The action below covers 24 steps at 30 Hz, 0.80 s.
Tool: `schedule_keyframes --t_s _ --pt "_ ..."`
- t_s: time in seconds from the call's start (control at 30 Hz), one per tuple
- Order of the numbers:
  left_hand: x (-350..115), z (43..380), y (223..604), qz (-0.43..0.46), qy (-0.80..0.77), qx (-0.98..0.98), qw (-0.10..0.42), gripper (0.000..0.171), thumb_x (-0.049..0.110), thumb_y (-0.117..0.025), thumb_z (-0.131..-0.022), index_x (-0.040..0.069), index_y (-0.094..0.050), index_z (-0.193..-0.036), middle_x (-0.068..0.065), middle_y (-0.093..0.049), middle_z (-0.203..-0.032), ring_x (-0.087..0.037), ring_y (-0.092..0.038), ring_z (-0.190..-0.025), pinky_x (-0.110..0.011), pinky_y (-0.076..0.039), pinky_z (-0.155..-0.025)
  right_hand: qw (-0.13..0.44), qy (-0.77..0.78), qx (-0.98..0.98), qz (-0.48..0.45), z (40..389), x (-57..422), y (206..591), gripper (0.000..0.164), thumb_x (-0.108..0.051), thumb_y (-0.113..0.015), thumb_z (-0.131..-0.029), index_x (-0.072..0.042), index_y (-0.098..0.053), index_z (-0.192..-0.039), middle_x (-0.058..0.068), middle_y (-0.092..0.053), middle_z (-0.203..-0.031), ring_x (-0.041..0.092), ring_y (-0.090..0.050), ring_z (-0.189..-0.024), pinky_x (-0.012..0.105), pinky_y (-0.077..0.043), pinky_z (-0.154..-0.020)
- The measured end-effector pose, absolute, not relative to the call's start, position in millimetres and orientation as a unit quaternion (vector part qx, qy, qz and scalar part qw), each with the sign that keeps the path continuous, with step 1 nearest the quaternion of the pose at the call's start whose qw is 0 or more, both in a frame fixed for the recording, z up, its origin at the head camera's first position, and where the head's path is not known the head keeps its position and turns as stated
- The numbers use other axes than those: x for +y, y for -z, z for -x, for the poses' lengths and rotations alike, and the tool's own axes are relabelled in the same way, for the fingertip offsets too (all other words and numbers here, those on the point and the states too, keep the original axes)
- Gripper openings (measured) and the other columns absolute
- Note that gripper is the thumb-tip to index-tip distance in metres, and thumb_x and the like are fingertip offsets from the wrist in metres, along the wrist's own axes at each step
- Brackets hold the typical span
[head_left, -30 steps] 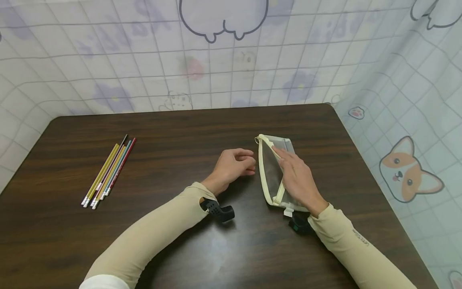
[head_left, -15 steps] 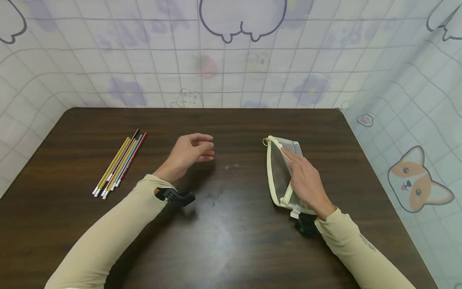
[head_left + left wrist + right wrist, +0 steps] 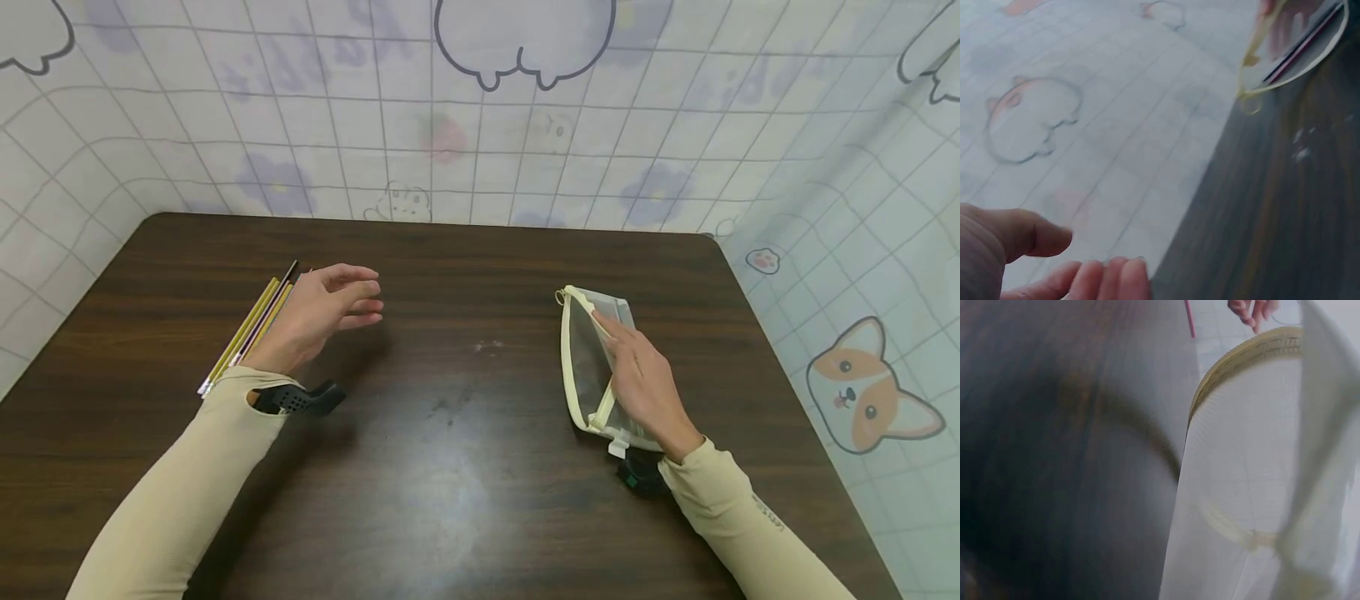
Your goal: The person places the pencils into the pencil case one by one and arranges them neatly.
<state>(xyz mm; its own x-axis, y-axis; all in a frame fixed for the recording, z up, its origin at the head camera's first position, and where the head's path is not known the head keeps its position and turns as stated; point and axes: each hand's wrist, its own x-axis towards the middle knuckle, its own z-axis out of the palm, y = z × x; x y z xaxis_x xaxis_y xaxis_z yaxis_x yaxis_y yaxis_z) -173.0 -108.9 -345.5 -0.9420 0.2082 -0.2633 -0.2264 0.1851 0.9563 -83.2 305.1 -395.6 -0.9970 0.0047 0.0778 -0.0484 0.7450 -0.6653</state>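
My left hand (image 3: 318,312) hovers over the right side of a bundle of pencils (image 3: 242,327), palm turned inward and fingers loosely bent, with nothing in it. Yellow, dark and blue shafts show; the rest are hidden behind the hand. My right hand (image 3: 648,383) grips the right rim of a translucent zip pouch (image 3: 567,358) with cream edging, which lies with its mouth spread toward the left. Through that mouth, the left wrist view shows thin dark and pink sticks (image 3: 1300,47) and blurred right-hand fingers. One red pencil (image 3: 1189,319) appears in the right wrist view.
A dark wooden table (image 3: 450,400) lies under everything. Its far edge meets a white gridded cloth (image 3: 495,125) with cartoon prints, which also hangs along both sides. Black wrist cameras (image 3: 300,398) sit on both wrists.
My left hand has travelled left from beside the pouch to the pencils, its fingers staying loose. The right hand keeps its place on the pouch. The head view has shifted slightly.
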Motion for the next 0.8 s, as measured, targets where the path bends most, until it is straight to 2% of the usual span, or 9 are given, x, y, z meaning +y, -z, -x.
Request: schedule_keyframes --t_s 0.17,0.27,0.47,0.63,0.8 --pt "-139 169 342 0.03 -0.668 0.727 0.158 0.046 0.029 -0.072 -0.098 0.01 -0.055 -0.135 0.003 -0.056 -0.128 -0.01 -0.071 -0.103 -0.024 -0.065 -0.089 0.032 -0.358 -0.933 -0.009 83 304 396 0.049 -0.032 -0.023 -0.113 -0.028 -0.044 -0.158 0.013 -0.044 -0.164 0.04 -0.036 -0.154 0.063 -0.031 -0.125" --pt "-155 167 342 0.036 -0.677 0.721 0.143 0.049 0.033 -0.075 -0.096 0.011 -0.055 -0.135 0.002 -0.057 -0.127 -0.01 -0.072 -0.103 -0.023 -0.065 -0.088 0.031 -0.357 -0.934 -0.006 82 304 395 0.05 -0.033 -0.022 -0.113 -0.029 -0.043 -0.158 0.013 -0.044 -0.164 0.04 -0.036 -0.154 0.064 -0.031 -0.125" --pt "-184 167 349 0.048 -0.71 0.693 0.114 0.052 0.029 -0.078 -0.093 0.008 -0.055 -0.134 0.0 -0.059 -0.123 -0.012 -0.074 -0.098 -0.026 -0.066 -0.086 0.036 -0.352 -0.935 -0.006 83 305 396 0.05 -0.031 -0.023 -0.113 -0.027 -0.045 -0.157 0.013 -0.044 -0.163 0.04 -0.037 -0.154 0.063 -0.032 -0.125" --pt "-209 167 357 0.058 -0.716 0.688 0.105 0.047 0.031 -0.078 -0.092 0.013 -0.058 -0.131 0.001 -0.058 -0.123 -0.009 -0.073 -0.1 -0.022 -0.065 -0.084 0.041 -0.348 -0.936 -0.006 84 305 397 0.049 -0.03 -0.024 -0.113 -0.028 -0.045 -0.157 0.013 -0.045 -0.163 0.039 -0.038 -0.153 0.063 -0.033 -0.125" --pt "-231 166 361 0.068 -0.738 0.663 0.1 0.039 0.027 -0.078 -0.092 0.017 -0.065 -0.126 0.003 -0.063 -0.119 -0.01 -0.074 -0.099 -0.022 -0.065 -0.084 0.039 -0.346 -0.938 -0.004 84 306 397 0.049 -0.031 -0.023 -0.113 -0.029 -0.044 -0.157 0.013 -0.045 -0.163 0.039 -0.037 -0.154 0.063 -0.032 -0.125"
